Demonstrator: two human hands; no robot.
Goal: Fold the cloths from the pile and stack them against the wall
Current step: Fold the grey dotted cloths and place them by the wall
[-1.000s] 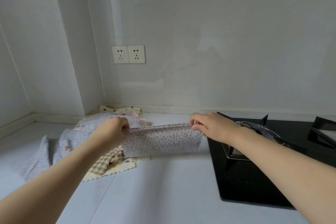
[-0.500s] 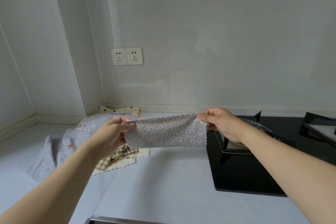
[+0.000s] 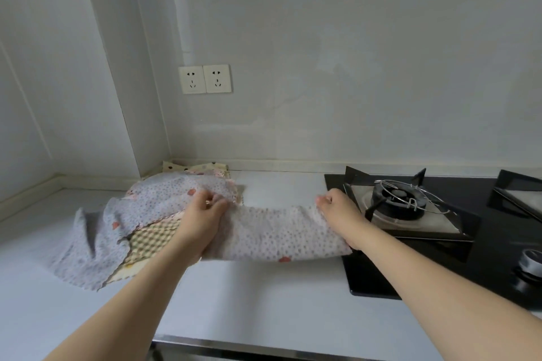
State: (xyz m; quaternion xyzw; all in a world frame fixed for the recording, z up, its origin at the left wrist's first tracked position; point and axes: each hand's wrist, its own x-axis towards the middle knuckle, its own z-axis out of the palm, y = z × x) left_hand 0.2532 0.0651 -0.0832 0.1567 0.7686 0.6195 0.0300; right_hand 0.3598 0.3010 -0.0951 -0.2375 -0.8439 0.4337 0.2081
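**Dotted cloth stretched between both hands, low over the desk**

Both hands are on the dotted cloth here. The left hand has its fingers curled round the cloth's left end, a firm grip, right where that end overlaps the pile. The right hand pinches the far right corner, fingers bunched tight on the fabric, just beside the left edge of the black hob. Between the two grips the cloth runs as a long band across the middle of the desk, sagging toward the surface; whether it touches down cannot be told.

The pile sits toward the desk's back left corner: a pale blue-grey dotted cloth draped on top, a checked cloth peeking out beneath it, a cream one at the bottom edge. More cream fabric lies against the wall behind the pile.

On the wall above, a double socket. On the hob, a burner with a wire ring over it, and a knob at the far right.
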